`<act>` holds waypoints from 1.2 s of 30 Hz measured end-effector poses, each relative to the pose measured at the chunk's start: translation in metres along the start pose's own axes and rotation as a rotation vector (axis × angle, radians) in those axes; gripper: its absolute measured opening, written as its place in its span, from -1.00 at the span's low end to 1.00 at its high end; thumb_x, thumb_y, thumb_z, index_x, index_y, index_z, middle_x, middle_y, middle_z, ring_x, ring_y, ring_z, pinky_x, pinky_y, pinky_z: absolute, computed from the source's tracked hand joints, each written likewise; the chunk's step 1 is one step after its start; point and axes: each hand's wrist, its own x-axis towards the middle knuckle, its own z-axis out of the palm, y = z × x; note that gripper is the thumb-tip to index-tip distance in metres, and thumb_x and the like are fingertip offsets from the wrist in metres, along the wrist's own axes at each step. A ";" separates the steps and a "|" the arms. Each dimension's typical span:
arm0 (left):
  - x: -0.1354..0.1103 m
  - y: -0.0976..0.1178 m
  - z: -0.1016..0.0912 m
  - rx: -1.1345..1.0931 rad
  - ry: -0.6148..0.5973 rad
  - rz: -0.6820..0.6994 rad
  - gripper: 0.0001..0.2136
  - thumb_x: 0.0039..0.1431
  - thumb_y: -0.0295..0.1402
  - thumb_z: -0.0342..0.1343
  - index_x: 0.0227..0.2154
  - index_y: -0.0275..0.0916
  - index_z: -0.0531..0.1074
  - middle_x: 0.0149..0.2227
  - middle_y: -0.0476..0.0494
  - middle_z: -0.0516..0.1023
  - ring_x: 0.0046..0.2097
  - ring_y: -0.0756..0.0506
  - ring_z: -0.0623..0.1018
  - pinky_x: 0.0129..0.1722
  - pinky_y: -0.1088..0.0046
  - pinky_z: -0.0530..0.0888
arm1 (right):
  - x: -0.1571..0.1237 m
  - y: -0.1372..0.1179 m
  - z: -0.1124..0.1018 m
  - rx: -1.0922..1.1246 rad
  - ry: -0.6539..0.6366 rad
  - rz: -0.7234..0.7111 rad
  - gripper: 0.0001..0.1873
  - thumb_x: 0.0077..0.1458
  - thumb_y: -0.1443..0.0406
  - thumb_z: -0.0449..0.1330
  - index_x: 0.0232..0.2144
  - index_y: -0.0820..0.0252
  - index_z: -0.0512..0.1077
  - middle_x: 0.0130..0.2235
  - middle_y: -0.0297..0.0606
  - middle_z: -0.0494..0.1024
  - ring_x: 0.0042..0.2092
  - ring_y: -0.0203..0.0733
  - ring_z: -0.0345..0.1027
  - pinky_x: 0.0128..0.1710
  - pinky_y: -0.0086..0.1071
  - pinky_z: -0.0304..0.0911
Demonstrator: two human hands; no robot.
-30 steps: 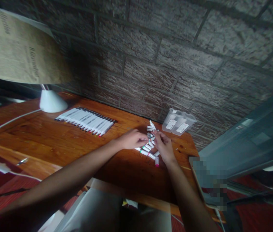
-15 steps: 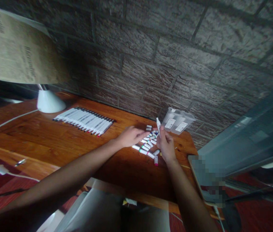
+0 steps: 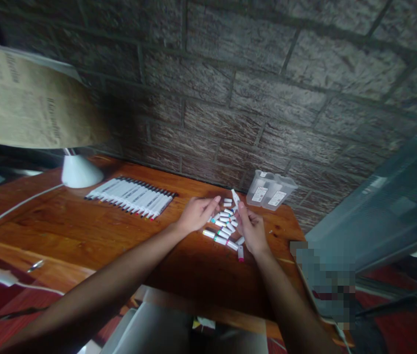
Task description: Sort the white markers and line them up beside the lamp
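My right hand (image 3: 253, 228) is closed on a white marker (image 3: 235, 197), whose narrower end points up and to the left. A loose group of white marker caps (image 3: 226, 231) with coloured ends lies on the wooden table below and between my hands. At the left edge of that group is my left hand (image 3: 198, 214), its fingers partly stretched and apart, with nothing visible in them. Further left, several white markers (image 3: 131, 195) with dark ends lie side by side in a slanted row.
Behind my right hand, against the stone wall, stands a clear plastic box (image 3: 272, 191) with two labels. A lamp (image 3: 81, 171) with a printed shade stands at the back left, its white cord (image 3: 13, 209) running over the table's front edge. A metal drawer handle (image 3: 36, 266) sticks out there.
My left hand has drawn back a little to the left from the caps. The white marker in my right hand has tilted further left and sits lower. The camera view has shifted slightly.
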 end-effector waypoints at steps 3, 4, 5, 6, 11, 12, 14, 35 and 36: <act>0.000 -0.001 0.000 -0.008 0.018 0.037 -0.55 0.35 -0.15 -0.14 -0.49 -0.29 0.50 -0.61 -0.01 0.49 -0.50 0.03 0.48 -0.40 0.57 0.36 | 0.003 -0.001 -0.002 0.058 0.071 0.033 -0.49 0.04 -0.12 0.16 -0.54 0.20 0.47 -0.64 -0.44 0.18 -0.61 -0.39 -0.05 -0.62 -0.44 -0.14; 0.000 -0.001 0.000 -0.008 0.021 0.047 -0.56 0.35 -0.15 -0.13 -0.47 -0.29 0.51 -0.60 -0.01 0.49 -0.50 0.03 0.47 -0.41 0.57 0.35 | 0.003 -0.003 -0.004 0.055 0.073 0.036 -0.50 0.04 -0.11 0.16 -0.50 0.21 0.50 -0.62 -0.43 0.21 -0.60 -0.39 -0.03 -0.62 -0.45 -0.12; 0.000 -0.001 0.000 -0.009 0.024 0.051 -0.58 0.35 -0.15 -0.13 -0.45 -0.29 0.51 -0.60 -0.01 0.48 -0.50 0.03 0.46 -0.42 0.57 0.34 | 0.004 -0.003 -0.005 0.037 0.066 0.033 -0.50 0.04 -0.11 0.16 -0.46 0.22 0.53 -0.61 -0.42 0.23 -0.59 -0.38 0.00 -0.60 -0.45 -0.09; 0.000 -0.001 0.001 -0.011 0.025 0.047 -0.59 0.34 -0.15 -0.12 -0.44 -0.29 0.51 -0.60 0.00 0.47 -0.51 0.04 0.44 -0.44 0.57 0.32 | 0.004 -0.004 -0.006 0.008 0.053 0.026 -0.50 0.04 -0.10 0.16 -0.43 0.23 0.55 -0.60 -0.41 0.26 -0.58 -0.37 0.03 -0.59 -0.45 -0.05; 0.003 -0.001 0.003 -0.127 -0.031 -0.028 -0.63 0.26 -0.11 -0.01 -0.37 -0.32 0.55 -0.60 0.04 0.39 -0.53 0.06 0.32 -0.51 0.57 0.21 | -0.001 -0.004 -0.003 -0.207 -0.056 -0.085 -0.52 0.11 -0.05 0.11 -0.40 0.24 0.55 -0.56 -0.37 0.36 -0.49 -0.29 0.18 -0.49 -0.43 0.06; 0.004 -0.001 0.003 -0.182 -0.046 -0.038 -0.63 0.24 -0.10 0.02 -0.35 -0.32 0.55 -0.57 0.03 0.41 -0.51 0.06 0.32 -0.50 0.57 0.22 | -0.002 -0.004 -0.001 -0.242 -0.080 -0.112 -0.54 0.13 -0.03 0.10 -0.40 0.23 0.55 -0.55 -0.36 0.39 -0.47 -0.28 0.20 -0.46 -0.42 0.09; 0.006 0.000 0.004 -0.302 -0.059 -0.055 -0.64 0.21 -0.10 0.05 -0.32 -0.33 0.56 -0.52 0.01 0.44 -0.48 0.05 0.34 -0.47 0.57 0.24 | -0.004 -0.004 0.002 -0.280 -0.121 -0.145 -0.56 0.16 0.00 0.09 -0.38 0.22 0.55 -0.51 -0.34 0.44 -0.43 -0.26 0.25 -0.40 -0.42 0.13; 0.020 -0.014 0.000 -0.852 0.112 -0.419 -0.63 0.08 -0.16 0.17 -0.68 -0.26 0.24 -0.73 0.09 0.20 -0.66 0.12 0.12 -0.62 0.50 0.02 | 0.004 -0.001 -0.004 0.308 -0.108 0.118 -0.69 -0.20 0.26 0.45 -0.30 0.10 0.59 -0.32 -0.35 0.61 -0.30 -0.28 0.45 -0.27 -0.42 0.32; 0.020 -0.014 0.000 -0.856 0.109 -0.410 -0.63 0.08 -0.17 0.17 -0.68 -0.27 0.25 -0.73 0.09 0.20 -0.65 0.12 0.13 -0.61 0.50 0.02 | 0.004 -0.001 -0.004 0.305 -0.109 0.120 -0.70 -0.19 0.25 0.44 -0.30 0.11 0.60 -0.33 -0.34 0.61 -0.30 -0.28 0.46 -0.27 -0.42 0.33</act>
